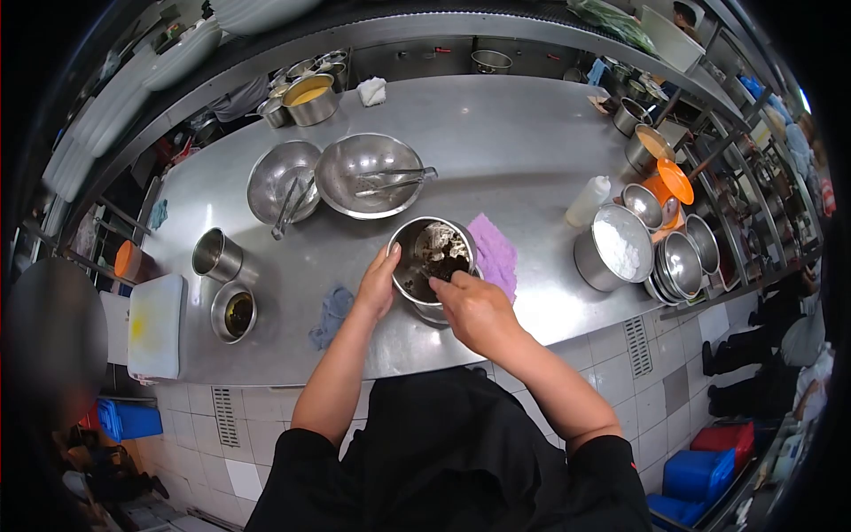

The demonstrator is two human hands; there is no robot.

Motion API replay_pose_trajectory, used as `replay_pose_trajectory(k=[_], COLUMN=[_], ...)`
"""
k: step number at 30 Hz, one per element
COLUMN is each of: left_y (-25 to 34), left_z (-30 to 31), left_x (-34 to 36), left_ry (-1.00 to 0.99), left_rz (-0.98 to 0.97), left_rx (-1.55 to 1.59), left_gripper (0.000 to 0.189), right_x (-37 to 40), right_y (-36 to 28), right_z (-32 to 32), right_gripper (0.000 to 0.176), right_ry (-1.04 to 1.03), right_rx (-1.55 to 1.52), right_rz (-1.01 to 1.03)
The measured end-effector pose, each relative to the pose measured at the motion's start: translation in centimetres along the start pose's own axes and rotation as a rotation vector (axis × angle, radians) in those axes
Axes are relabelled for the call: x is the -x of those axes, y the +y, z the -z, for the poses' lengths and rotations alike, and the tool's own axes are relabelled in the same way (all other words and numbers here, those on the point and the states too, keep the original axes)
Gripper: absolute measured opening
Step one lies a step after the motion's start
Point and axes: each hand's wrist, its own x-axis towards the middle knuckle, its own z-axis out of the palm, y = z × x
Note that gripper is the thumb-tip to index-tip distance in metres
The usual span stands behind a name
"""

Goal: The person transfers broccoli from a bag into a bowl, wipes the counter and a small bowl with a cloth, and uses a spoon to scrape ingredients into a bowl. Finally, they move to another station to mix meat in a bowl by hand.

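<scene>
My left hand [378, 284] is closed on the left side of a steel pot [409, 282], its thumb by the rim. Inside the pot is a dark, crumbly or pasty mass [446, 265], and pale smears coat the inner wall. My right hand [479, 312] reaches over the near right rim with its fingers curled together at the dark mass. Whatever those fingers hold, if anything, is hidden. A purple cloth [495, 255] lies against the pot's right side. Left of the pot is a crumpled blue-grey cloth [331, 317] on the steel table [523, 115].
Two steel bowls [335, 188] with tongs [396, 180] stand behind. A small cup of dark liquid [238, 316] and a cutting board [156, 330] are left. To the right are a squeeze bottle [588, 202], a pot of white powder [603, 259] and stacked bowls [683, 264]. A shelf [425, 40] spans the back.
</scene>
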Motion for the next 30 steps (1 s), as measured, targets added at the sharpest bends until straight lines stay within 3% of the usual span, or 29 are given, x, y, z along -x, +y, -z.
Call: replay_pose_trajectory(k=[3,8,10,15,18,20,23,30], left_y=[-0.1,0.9,1.4,2.7,2.7,2.7,3.1,3.5], left_z=[0.4,-0.6,-1.5,-2.3,-2.3,-3.0,-3.7,-3.9], left_x=[-0.3,-0.3,0.1,1.1,1.1,1.3,1.3,1.3], left_ry=[0.028,0.008,0.012,0.059,0.117,0.14,0.142,0.187], left_rz=[0.001,-0.262,-0.287,-0.279,-0.359,-0.586,-0.656,-0.682], left_rx=[0.04,-0.479,-0.549,-0.707,-0.929,-1.128,-1.189,-1.291], left_gripper=[0.044,0.045,0.044,0.04,0.037,0.035,0.033,0.031], right_x=[0.6,-0.6,-1.1,0.5,0.1,-0.3,-0.2,0.5], right_y=[1.0,1.3,2.0,2.3,2.6,2.7,3.4,4.6], right_z=[0.6,0.8,-0.7,-0.6,1.2,1.1,-0.4,0.9], right_gripper=[0.03,0.032,0.031,0.033,0.032,0.033,0.033,0.03], right_ry=[-0.05,0.047,0.115,-0.129,-0.149,-0.099,-0.007,-0.101], right_rx=[0.003,0.025,0.016,0.026,0.026,0.033,0.017,0.087], right_rz=[0.044,-0.012,-0.007,0.089,0.071,0.067,0.076,0.07])
